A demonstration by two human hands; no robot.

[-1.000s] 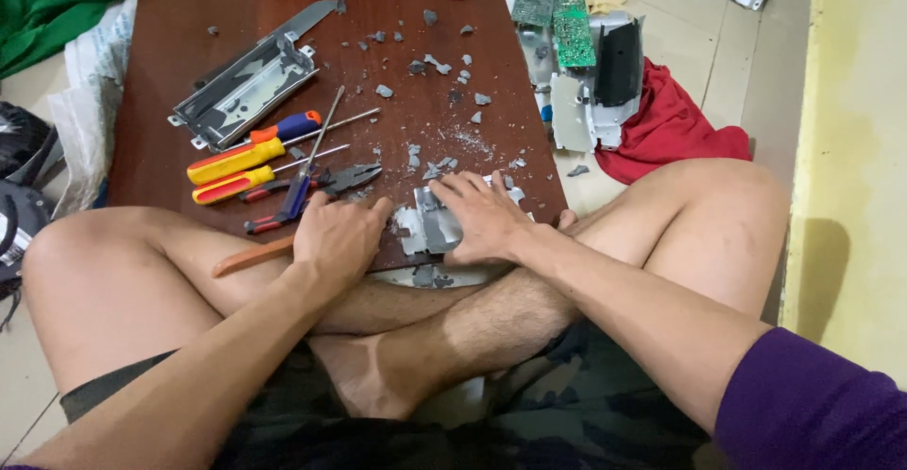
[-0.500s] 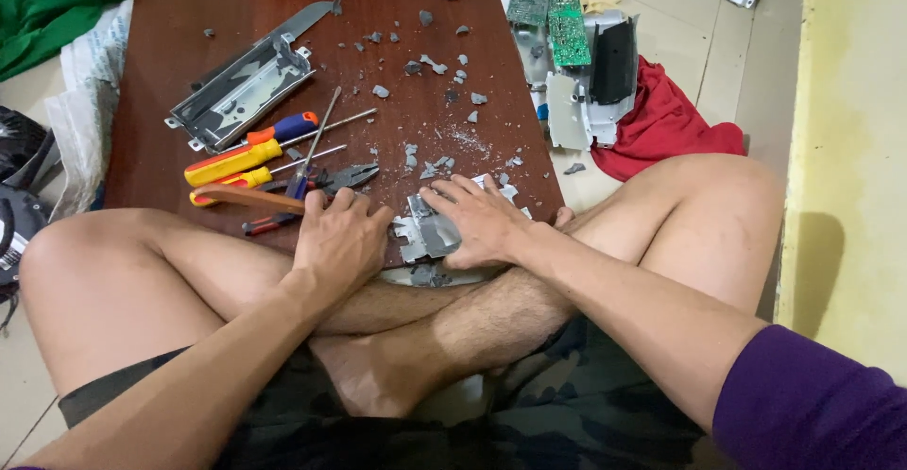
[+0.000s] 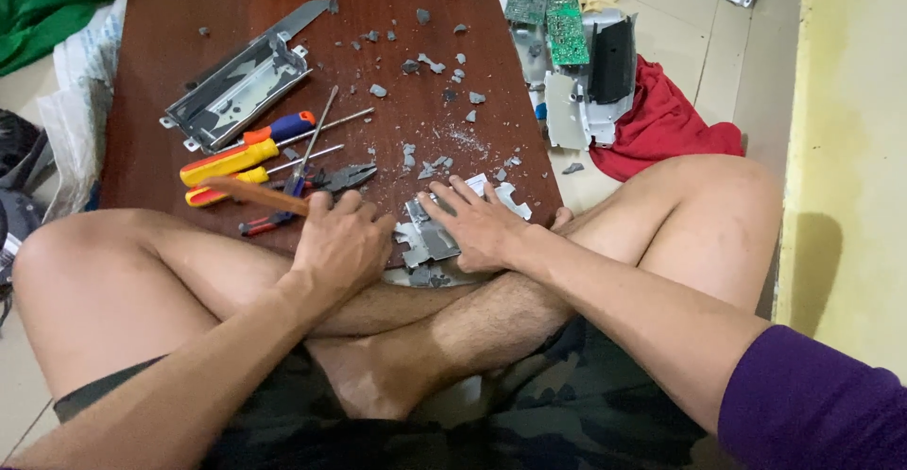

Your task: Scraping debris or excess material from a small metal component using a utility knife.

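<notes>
My left hand (image 3: 342,243) is closed around a tool with a brown wooden handle (image 3: 253,195) that sticks out to the left; the tool's head is hidden under the hand. My right hand (image 3: 475,227) lies flat, fingers spread, pressing on a bent grey metal piece (image 3: 423,239) at the near edge of the dark brown wooden board (image 3: 283,26). The two hands are a few centimetres apart, either side of the metal piece. I sit cross-legged with the board's near edge over my legs.
Yellow-and-orange screwdrivers (image 3: 230,157), pliers (image 3: 335,178) and a long metal bracket (image 3: 234,93) lie on the board's left half. Several grey fragments (image 3: 430,62) are scattered across it. Green circuit boards (image 3: 551,7), a grey casing (image 3: 605,64) and a red cloth (image 3: 664,122) lie on the floor to the right.
The wooden handle in my left hand has swung up from beside my knee to level with the screwdrivers. My right hand stays on the metal piece.
</notes>
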